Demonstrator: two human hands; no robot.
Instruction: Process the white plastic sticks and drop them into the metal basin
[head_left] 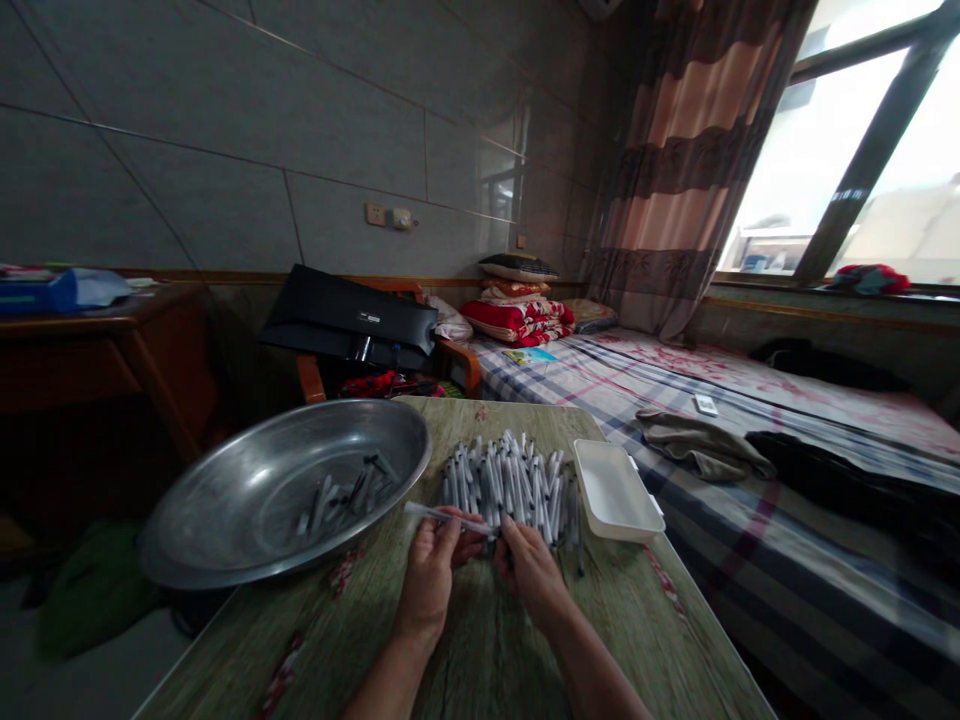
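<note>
Steel basin (217, 510): Broad and silver, it juts past the left edge of the wood-patterned counter (480, 660), loose tubes (321, 503) scattered across its bottom.
Black panel (337, 312): From my distant post, I see the dark slab at a wooden chair (460, 366) beyond the counter.
Left hand (431, 560): I watch its grip pinch the slender tube (424, 511) between thumb and fingers.
Slender tube: Held above the counter on the near side of the pile, it slants slightly down to the right, one end poking out past the left hand.
Pile (506, 480): Pale tubes, many dark-ended, lie heaped mid-counter.
Red bedding (517, 320): Folded, it sits stacked on the bed under a dark cushion (517, 265).
Right hand (532, 572): Its grip pinches the slender tube's other end; the fingers hide the tip from me.
White box (607, 480): Open-topped, it stands on the counter just beside the pile.
Bed (592, 380): Plaid-sheeted, it bears a grey-brown cloth (694, 440) and dark garments (832, 485).
</note>
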